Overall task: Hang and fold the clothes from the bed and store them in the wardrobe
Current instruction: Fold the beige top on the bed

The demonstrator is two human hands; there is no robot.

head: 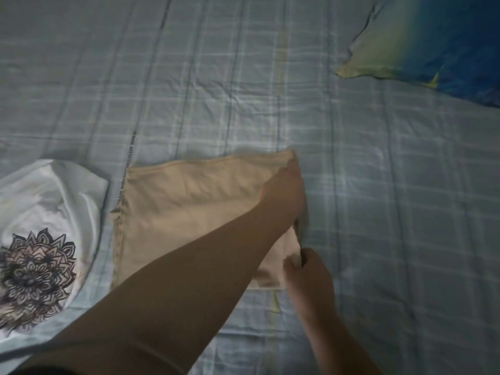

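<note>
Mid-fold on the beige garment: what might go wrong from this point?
1. The right hand pinches only the near corner of the beige garment; layers there may slip and spoil the fold.
2. The left hand reaches across it, so the forearm may drag and wrinkle the cloth.
3. The white printed shirt lies close beside and might get caught up.

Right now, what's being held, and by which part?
The beige garment: right hand fingers pinch its right edge near the lower corner; left hand lies at the upper right corner, grip unclear.
</note>
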